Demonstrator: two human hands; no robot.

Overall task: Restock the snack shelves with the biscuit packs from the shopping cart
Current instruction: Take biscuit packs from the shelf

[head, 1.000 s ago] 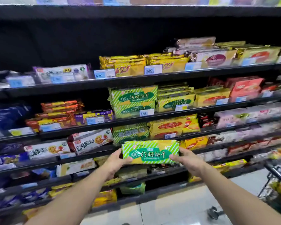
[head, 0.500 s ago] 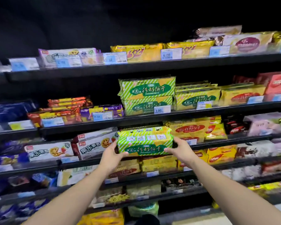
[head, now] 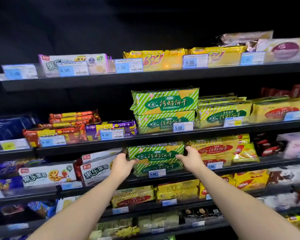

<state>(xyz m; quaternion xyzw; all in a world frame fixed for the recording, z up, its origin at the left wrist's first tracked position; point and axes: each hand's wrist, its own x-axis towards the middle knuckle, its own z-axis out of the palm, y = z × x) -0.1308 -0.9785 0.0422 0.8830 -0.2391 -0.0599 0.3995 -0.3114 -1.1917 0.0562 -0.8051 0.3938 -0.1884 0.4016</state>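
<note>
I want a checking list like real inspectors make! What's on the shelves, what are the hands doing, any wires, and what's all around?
Surface: black shelf, third row down in view, full of snacks, with blue price tags on its edge.
Job's things: green striped biscuit pack lies on a matching pack on that shelf; a stack of two more sits one shelf up.
Clutter: yellow 3+2 packs on the top shelf, white fruit-biscuit boxes to the left.
Grippers: left hand and right hand grip the top pack's two ends.
Cables: nothing seen.
Surroundings: dark wall above; shopping cart not in view.
</note>
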